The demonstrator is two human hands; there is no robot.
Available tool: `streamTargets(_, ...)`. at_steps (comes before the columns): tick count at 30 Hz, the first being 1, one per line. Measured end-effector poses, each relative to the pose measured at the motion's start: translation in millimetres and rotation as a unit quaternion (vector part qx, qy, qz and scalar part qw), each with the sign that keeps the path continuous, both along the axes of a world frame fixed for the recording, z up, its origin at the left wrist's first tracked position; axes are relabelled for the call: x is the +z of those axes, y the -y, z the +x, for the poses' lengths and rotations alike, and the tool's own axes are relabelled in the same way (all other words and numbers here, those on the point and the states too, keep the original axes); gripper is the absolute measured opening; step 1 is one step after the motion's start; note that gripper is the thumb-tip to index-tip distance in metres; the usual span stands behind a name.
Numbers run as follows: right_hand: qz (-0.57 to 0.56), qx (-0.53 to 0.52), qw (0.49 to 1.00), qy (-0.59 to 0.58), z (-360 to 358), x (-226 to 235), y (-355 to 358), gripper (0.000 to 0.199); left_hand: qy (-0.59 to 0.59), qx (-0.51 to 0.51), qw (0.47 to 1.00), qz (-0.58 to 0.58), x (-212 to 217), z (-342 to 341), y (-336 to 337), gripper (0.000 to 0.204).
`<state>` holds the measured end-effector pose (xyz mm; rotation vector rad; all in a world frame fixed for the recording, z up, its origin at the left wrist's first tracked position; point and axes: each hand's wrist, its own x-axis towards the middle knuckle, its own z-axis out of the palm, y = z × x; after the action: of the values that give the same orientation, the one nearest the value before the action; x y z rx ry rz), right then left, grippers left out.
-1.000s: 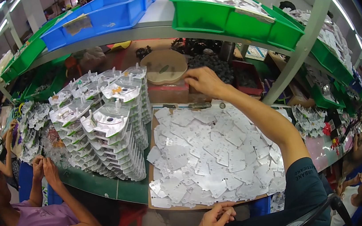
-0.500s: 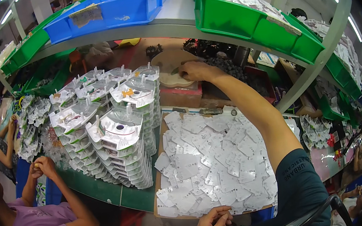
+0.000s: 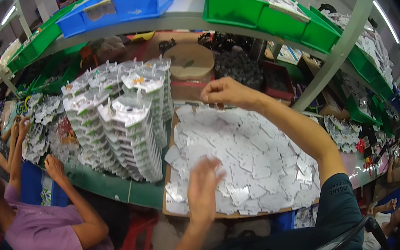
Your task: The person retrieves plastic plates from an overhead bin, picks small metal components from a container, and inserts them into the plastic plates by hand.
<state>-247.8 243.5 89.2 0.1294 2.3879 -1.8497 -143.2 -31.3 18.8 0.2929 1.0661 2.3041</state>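
Observation:
My right hand [image 3: 228, 93] hangs above the far edge of a board heaped with flat white plastic plates [image 3: 243, 154]. Its fingers are pinched together; whatever they hold, if anything, is too small to make out. Just beyond it sits a round tan tray [image 3: 189, 52] with a small dark patch of something in its middle. Over the left part of the plates is my left hand [image 3: 203, 186], smeared by motion, so its grip does not show. To the left rise tall stacks of white plastic housings [image 3: 127, 111] with green edges.
A shelf overhead carries a blue bin [image 3: 118, 11] and green bins [image 3: 231, 8] of white parts. Dark small parts [image 3: 238, 66] lie behind my right hand. At left, a co-worker in a purple shirt [image 3: 49, 231] sits close to the bench, near a red stool [image 3: 131, 239].
My right hand has drawn back from the round tray toward me. My left hand has risen from the near edge to over the plates. The co-worker's hands have moved apart.

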Motion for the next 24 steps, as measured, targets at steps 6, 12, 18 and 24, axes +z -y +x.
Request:
streamTargets(6, -0.006, -0.032, 0.999, -0.018, 112, -33, 88, 0.021, 0.108, 0.065, 0.988, 0.092, -4, -5, -53, 0.048)
streamTargets(12, 0.186, -0.049, 0.976, -0.104, 166, -31, 114, 0.026, 0.126, 0.052, 0.984, 0.116, -33, 28, -49, 0.041)
streamTargets(18, 0.281, -0.047, 0.950, -0.126, 190, -12, 100, 0.026, 0.116, -0.057, 0.990, 0.054, -32, 45, -37, 0.040)
streamTargets(24, 0.316, 0.015, 0.944, -0.095, 206, -1, 82, 0.029, 0.005, -0.214, 0.977, -0.013, -23, 49, -28, 0.033)
